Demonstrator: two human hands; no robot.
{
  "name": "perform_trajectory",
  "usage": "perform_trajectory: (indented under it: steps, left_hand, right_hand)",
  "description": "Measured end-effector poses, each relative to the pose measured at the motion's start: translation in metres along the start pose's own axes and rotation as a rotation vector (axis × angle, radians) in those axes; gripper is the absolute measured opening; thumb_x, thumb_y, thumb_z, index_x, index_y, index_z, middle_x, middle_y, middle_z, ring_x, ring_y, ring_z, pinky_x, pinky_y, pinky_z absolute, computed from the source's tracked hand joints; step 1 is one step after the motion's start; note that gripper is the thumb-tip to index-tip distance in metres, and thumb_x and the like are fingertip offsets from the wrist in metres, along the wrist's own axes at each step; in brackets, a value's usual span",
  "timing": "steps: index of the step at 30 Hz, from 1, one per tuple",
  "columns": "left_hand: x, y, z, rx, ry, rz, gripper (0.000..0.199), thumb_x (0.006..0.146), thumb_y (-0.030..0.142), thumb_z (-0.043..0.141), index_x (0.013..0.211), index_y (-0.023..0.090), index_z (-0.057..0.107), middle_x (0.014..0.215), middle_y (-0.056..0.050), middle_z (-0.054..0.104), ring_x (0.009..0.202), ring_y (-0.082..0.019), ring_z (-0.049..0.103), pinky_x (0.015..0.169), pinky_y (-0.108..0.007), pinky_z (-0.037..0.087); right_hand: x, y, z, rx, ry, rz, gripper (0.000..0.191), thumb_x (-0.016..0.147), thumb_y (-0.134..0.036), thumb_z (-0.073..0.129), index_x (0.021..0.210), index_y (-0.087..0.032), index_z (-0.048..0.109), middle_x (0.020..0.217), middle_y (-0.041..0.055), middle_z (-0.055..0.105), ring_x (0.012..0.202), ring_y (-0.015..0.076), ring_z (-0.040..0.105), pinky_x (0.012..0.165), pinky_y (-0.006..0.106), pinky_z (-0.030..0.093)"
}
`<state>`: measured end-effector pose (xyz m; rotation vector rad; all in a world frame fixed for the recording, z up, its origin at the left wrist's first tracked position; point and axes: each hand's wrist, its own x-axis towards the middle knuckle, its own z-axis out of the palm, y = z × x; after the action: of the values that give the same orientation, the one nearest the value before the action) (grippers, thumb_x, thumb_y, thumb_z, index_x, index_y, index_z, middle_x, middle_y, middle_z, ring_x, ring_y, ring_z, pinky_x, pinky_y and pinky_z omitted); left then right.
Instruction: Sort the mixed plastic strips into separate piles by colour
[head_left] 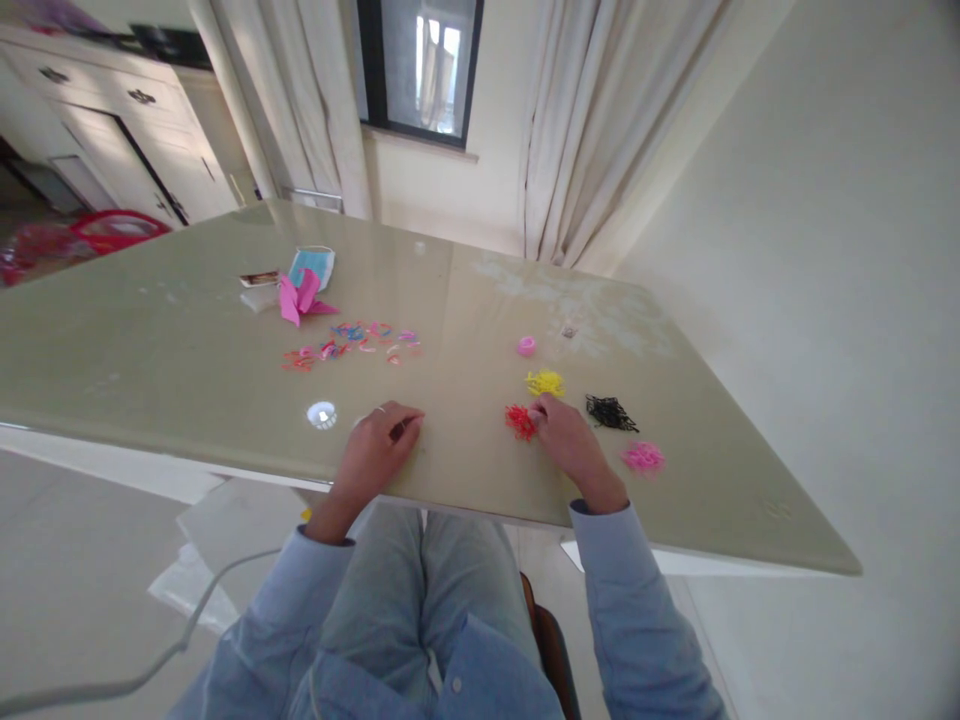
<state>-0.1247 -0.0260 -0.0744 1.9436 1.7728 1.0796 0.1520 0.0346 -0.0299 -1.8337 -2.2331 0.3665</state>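
My right hand [568, 437] reaches to the right edge of a pile of small red pieces [519, 422], its fingers pinched together; whatever is between them is too small to make out. Just beyond it lies a yellow pile [545, 382]. To its right are a black pile [611, 412] and a pink pile [643, 458]. My left hand [380, 445] rests near the table's front edge with fingers curled and closed, and its fingertips hide anything held. Mixed coloured pieces [352, 338] are scattered beyond the left hand.
On the table [465, 300] stand a pink ring-shaped item [526, 346], a pink folded piece [301, 297] and a blue mask [315, 265]. A white round spot [322, 415] shows left of my left hand. Curtains and a window are behind.
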Motion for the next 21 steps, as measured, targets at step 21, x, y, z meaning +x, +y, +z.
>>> perform_trajectory:
  steps: [21]
  left_hand:
    - [0.0, 0.002, -0.001, -0.074, 0.008, -0.003, 0.022, 0.09, 0.03, 0.05, 0.09, 0.019, 0.07, 0.086, -0.004, 0.069, 0.08, -0.018, 0.063, 0.075, -0.029, 0.048]
  right_hand:
    - [-0.04, -0.052, 0.016, 0.468, 0.092, -0.271, 0.022, 0.094, -0.032, 0.049, 0.089, -0.021, 0.067, 0.085, 0.005, 0.071, 0.076, 0.0176, 0.062, 0.071, 0.027, 0.044]
